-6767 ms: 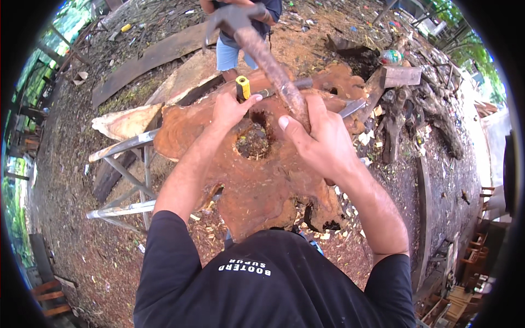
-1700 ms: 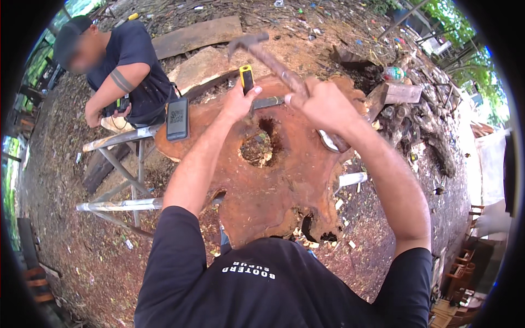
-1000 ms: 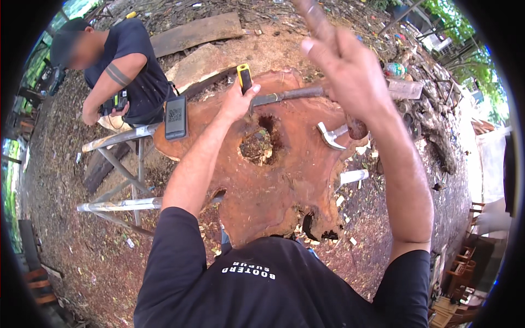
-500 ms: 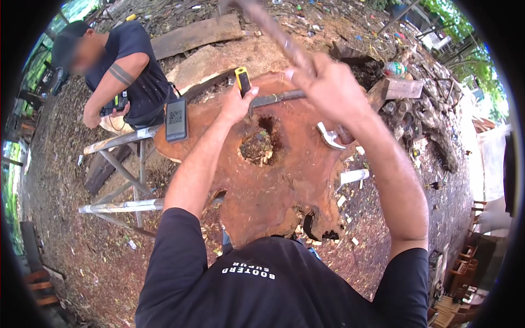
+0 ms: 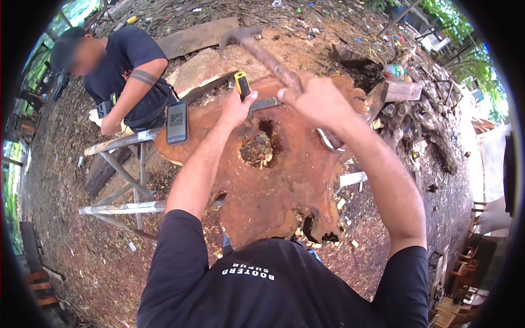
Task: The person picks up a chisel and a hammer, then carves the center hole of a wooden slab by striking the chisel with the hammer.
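Note:
My left hand (image 5: 238,109) is closed around the yellow and black handle of a chisel (image 5: 241,83), held upright at the far rim of a rough hollow (image 5: 257,150) in a reddish-brown wood slab (image 5: 295,175). The chisel's tip is hard to make out. In my right hand (image 5: 317,101) is a hammer (image 5: 268,57), gripped by its brown handle, its head raised beyond the chisel and apart from it. A dark flat metal tool (image 5: 266,103) lies on the slab between my hands. Partly behind my right forearm rests a second hammer (image 5: 330,141).
A phone (image 5: 176,123) lies at the slab's left edge. Metal pipe stands (image 5: 123,208) support the slab. A co-worker (image 5: 131,76) in dark clothes stands at the far left, holding a device. Logs (image 5: 404,115) and a wood block (image 5: 403,91) lie to the right.
My right hand and the hammer have come down and nearer to me; the hammer head now shows whole. My left hand stays on the chisel. The co-worker's arm has shifted.

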{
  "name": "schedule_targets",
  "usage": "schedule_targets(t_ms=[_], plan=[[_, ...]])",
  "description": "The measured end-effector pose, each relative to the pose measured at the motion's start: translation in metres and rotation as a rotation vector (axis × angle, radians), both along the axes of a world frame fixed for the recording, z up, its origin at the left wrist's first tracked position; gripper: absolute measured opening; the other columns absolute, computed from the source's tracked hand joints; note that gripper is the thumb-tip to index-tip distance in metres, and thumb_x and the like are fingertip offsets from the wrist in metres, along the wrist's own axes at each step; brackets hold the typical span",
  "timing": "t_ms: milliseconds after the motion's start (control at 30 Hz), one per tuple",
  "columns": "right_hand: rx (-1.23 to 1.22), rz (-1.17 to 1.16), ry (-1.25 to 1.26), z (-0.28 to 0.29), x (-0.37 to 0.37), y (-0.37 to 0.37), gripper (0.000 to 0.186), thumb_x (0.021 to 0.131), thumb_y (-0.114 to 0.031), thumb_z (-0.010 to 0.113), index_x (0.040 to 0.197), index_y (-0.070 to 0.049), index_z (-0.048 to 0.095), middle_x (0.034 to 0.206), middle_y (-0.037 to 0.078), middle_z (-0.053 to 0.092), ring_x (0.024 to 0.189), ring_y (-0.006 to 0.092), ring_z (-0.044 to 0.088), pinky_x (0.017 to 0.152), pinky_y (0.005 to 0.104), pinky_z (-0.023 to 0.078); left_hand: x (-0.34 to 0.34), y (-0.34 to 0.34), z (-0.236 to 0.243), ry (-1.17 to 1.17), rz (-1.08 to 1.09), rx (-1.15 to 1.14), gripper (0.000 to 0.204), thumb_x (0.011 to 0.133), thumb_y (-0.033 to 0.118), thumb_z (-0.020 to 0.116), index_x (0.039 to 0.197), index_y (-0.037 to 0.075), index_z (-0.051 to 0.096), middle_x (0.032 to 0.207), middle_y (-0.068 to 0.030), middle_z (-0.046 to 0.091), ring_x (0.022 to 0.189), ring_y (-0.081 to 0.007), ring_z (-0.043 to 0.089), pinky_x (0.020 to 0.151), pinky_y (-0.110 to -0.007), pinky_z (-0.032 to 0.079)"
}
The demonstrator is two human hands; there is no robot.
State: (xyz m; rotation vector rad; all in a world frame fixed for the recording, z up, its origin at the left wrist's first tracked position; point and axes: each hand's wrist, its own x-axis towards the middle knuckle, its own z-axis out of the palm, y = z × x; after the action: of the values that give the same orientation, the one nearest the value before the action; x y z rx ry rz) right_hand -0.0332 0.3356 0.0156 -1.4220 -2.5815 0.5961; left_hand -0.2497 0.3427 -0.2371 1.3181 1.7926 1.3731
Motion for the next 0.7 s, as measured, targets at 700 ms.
schedule_targets(t_ms=[700], plan=[[0.224,-0.008,0.321,0.057,-0.003,-0.012,0.058,0.092,-0.044,0.061,0.106,0.012,0.059,0.088,0.032,0.069,0.088,0.0461,0.070,0.082,0.0505,0.056,-0.001,-0.002,-0.001,0.002,0.031,-0.016,0.046,0.093,0.046,0.069,0.117,0.008,0.059,0.104,-0.0113,0.070,0.099,-0.0257,0.067,0.089,-0.039,0.050]])
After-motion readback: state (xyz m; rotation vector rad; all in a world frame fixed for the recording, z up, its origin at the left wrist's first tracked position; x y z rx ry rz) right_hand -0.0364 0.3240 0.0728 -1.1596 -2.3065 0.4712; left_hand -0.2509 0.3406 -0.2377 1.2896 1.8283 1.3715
